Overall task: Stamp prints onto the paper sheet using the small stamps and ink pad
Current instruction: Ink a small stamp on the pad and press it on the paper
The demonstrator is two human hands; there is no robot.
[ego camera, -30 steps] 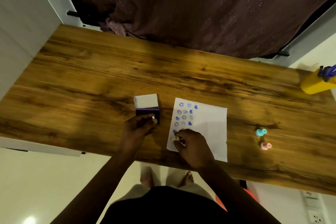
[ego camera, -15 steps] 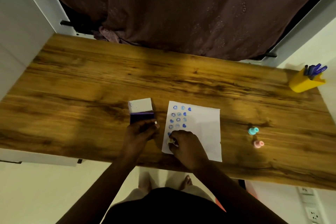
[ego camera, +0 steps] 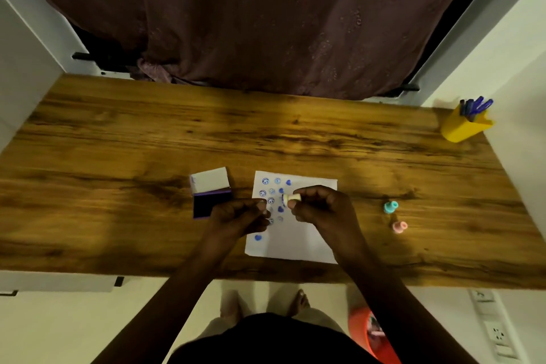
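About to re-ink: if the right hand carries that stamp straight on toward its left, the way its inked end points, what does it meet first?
Most likely the left hand's fingertips, just beside the stamp in the right hand; the ink pad lies beyond. Heights are unclear.

Pale stamp [ego camera: 291, 198] held sideways above blue-printed paper sheet [ego camera: 298, 233], ink pad [ego camera: 210, 196] open beside.

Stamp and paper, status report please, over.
Right hand pinching cream stamp above paper sheet. Left hand empty, beside open ink pad. Teal stamp, pink stamp idle, nothing obstructing.
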